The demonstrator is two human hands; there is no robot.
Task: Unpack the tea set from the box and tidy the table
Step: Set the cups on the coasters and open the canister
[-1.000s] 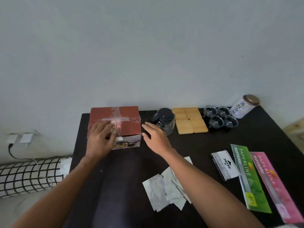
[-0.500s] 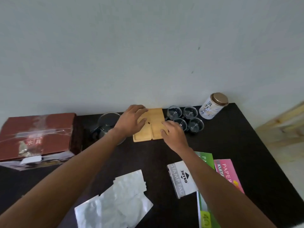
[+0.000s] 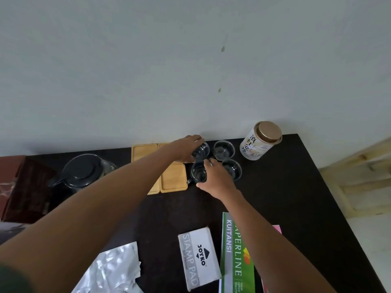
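Four small glass cups in a bunch at the back of the black table [image 3: 285, 197], close to the wall. Left hand [image 3: 186, 149] wrapped round the back left cup [image 3: 201, 150], fingers curled over its rim. Right hand [image 3: 215, 176] curled round the front left cup [image 3: 197, 174], thumb at its near side. Back right cup [image 3: 223, 149] free, not touched. Front right cup [image 3: 233, 169] half hidden behind the right hand, just beside it; cannot tell if touching.

Just left of the cups, flat wooden coasters [image 3: 173, 178] side by side, touching one another. Left arm lying across them, hiding most of the middle ones. Further left, a glass teapot [image 3: 84, 170] with a dark lid, partly behind the same arm. Brown box [image 3: 23, 187] at the far left edge, cut off by the frame.

Right of the cups, a white tin [image 3: 259, 142] with a gold lid, upright, near the back right cup but apart from it.

Nearer the front, a white stamp pad box [image 3: 198, 256] lying flat. Beside it, a green booklet [image 3: 237, 254], partly under the right arm. A bit of a pink booklet [image 3: 278, 229] peeking out past that arm. Shiny silver wrappers [image 3: 112, 269] in a crumpled heap at the front left. Pale wood frame [image 3: 359, 176] off the right side of the table.
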